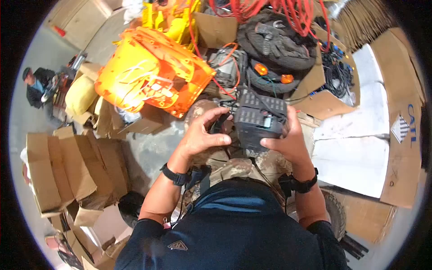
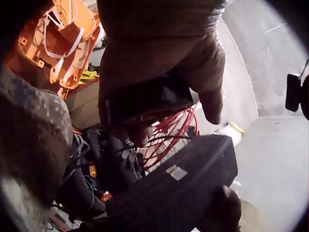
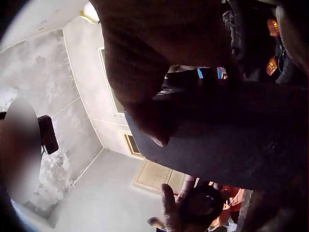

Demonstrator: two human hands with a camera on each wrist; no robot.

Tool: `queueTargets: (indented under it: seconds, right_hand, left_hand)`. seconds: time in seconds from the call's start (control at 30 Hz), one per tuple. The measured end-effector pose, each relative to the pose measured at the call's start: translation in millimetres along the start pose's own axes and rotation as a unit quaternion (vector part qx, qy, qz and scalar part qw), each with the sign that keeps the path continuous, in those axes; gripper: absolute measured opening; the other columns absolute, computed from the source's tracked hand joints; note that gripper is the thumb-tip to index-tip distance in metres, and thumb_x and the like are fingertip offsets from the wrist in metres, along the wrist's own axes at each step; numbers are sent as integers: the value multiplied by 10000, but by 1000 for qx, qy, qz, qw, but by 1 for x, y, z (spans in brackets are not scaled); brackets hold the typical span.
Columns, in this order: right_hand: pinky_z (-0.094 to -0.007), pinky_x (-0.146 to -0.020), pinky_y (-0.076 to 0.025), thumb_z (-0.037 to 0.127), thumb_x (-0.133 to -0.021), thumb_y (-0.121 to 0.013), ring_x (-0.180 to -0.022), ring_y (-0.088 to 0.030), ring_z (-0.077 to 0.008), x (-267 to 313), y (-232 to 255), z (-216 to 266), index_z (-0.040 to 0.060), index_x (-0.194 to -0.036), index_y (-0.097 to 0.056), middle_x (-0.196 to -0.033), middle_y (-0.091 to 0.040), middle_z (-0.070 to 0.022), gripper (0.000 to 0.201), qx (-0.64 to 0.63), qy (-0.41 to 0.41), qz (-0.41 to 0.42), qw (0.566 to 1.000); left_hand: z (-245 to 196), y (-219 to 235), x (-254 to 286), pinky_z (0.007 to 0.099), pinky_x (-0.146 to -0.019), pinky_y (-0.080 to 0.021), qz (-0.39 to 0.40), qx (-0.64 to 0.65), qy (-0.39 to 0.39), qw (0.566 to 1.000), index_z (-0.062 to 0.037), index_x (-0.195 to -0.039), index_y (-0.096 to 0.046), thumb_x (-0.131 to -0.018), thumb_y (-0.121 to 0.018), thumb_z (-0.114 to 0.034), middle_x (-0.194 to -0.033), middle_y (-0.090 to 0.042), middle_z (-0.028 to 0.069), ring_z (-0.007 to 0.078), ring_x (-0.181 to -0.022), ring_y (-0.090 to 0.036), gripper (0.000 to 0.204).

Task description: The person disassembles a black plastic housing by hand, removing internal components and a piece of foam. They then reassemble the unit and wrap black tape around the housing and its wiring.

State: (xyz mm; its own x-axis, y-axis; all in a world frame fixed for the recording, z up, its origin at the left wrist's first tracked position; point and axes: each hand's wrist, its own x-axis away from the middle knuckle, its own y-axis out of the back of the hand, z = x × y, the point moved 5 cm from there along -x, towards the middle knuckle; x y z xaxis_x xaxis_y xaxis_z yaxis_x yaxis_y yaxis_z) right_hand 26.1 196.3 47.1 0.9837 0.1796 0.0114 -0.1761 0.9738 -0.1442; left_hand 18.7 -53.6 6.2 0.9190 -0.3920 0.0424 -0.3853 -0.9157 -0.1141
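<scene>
In the head view, my right hand [image 1: 292,139] grips a dark, boxy device [image 1: 254,123] from the side, thumb on its near face. The device is a black block with a small pale label in the left wrist view [image 2: 159,186]. My left hand [image 1: 200,135] is curled round a small black object [image 1: 219,122], just left of the device and apart from it. In the left wrist view, that black object [image 2: 149,100] lies in my left hand [image 2: 159,53]; its far side is hidden. The right wrist view shows the dark device [image 3: 207,140] under my right hand [image 3: 149,63].
Orange plastic housings [image 1: 153,72] lie ahead left, with red cables [image 1: 288,13] and coiled black tubing [image 1: 276,45] ahead. A carton of wires [image 1: 333,81] and white panels [image 1: 353,162] are at right, folded cardboard [image 1: 76,171] at left. A person [image 1: 38,87] is at far left.
</scene>
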Motion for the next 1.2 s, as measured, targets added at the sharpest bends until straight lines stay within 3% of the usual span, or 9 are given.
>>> queueTargets:
  seconds: [0.17, 0.23, 0.4, 0.5, 0.63, 0.83, 0.93, 1.07, 1.2]
  right_hand:
    - [-361, -1050, -437, 50, -614, -868, -1195, -563, -214, 3, 1, 11, 6, -1420, -426, -1269, -598, -100, 920, 141, 6, 39, 989]
    - [-358, -1046, -440, 63, -618, -870, -1189, -567, -212, 6, 0, 23, 7, -1405, -445, -1276, -597, -98, 896, 196, 4, 57, 979]
    - [-353, -1112, -379, 32, -616, -864, -1285, -504, -194, 9, 9, 9, -11, -1451, -394, -1353, -540, -108, 960, 216, -77, 103, 968]
    - [-356, -1070, -429, 147, -638, -870, -1215, -590, -250, 11, 15, -15, -52, -1424, -404, -1307, -605, -193, 935, 178, -41, 94, 979]
    - [-357, -1124, -385, 171, -656, -868, -1313, -531, -268, 19, 23, -35, -70, -1494, -337, -1375, -556, -227, 1021, 173, -44, 100, 979]
    - [-370, -1200, -282, 71, -675, -900, -1417, -414, -246, 31, 19, -33, -6, -1580, -228, -1548, -399, -150, 1130, 129, -12, 130, 983]
    - [-394, -1173, -335, 119, -751, -860, -1397, -448, -268, 37, 19, -8, 47, -1563, -304, -1524, -430, -126, 987, 188, 23, 80, 979]
    - [-376, -938, -492, 118, -836, -776, -1109, -597, -246, 28, 24, 9, 59, -1271, -595, -1252, -598, -127, 475, 232, 149, -9, 961]
    - [-366, -776, -527, 158, -811, -819, -865, -642, -238, 23, 25, 25, 47, -1125, -628, -1009, -657, -117, 384, 350, 182, -16, 919]
  left_hand:
    - [-13, -36, -12, 357, -1076, -440, 46, -129, 0, 991, 5, -1465, -474, -610, -982, -229, -1331, -631, 126, 198, -1229, -577, 1022]
    - [0, -44, -13, 354, -1074, -443, 55, -75, 29, 995, 12, -1440, -480, -590, -987, -219, -1313, -639, 115, 178, -1214, -580, 1017]
    - [17, -58, -10, 351, -1058, -461, 93, -16, 57, 994, 11, -1425, -476, -576, -984, -152, -1309, -642, 89, 175, -1187, -593, 1003]
    - [21, -66, -8, 343, -1037, -477, 92, 13, 63, 994, 5, -1421, -484, -593, -959, -115, -1292, -647, 79, 170, -1161, -605, 963]
    - [38, -71, 0, 343, -1030, -481, 60, 3, 84, 995, 6, -1398, -501, -601, -939, -102, -1263, -662, 81, 167, -1149, -608, 916]
    - [49, -69, 5, 349, -1025, -486, 50, -52, 53, 996, 9, -1378, -510, -577, -963, -144, -1246, -662, 85, 175, -1140, -612, 932]
    - [53, -65, 6, 346, -1022, -485, 50, -67, 83, 993, 10, -1375, -510, -585, -966, -168, -1245, -661, 88, 175, -1140, -609, 928]
    - [44, -66, 3, 345, -1018, -486, 50, -83, 96, 991, 12, -1376, -506, -597, -962, -175, -1250, -661, 94, 175, -1140, -609, 922]
    - [43, -70, 3, 351, -1025, -482, 50, -62, 95, 992, 13, -1378, -500, -599, -964, -176, -1256, -659, 95, 179, -1146, -609, 926]
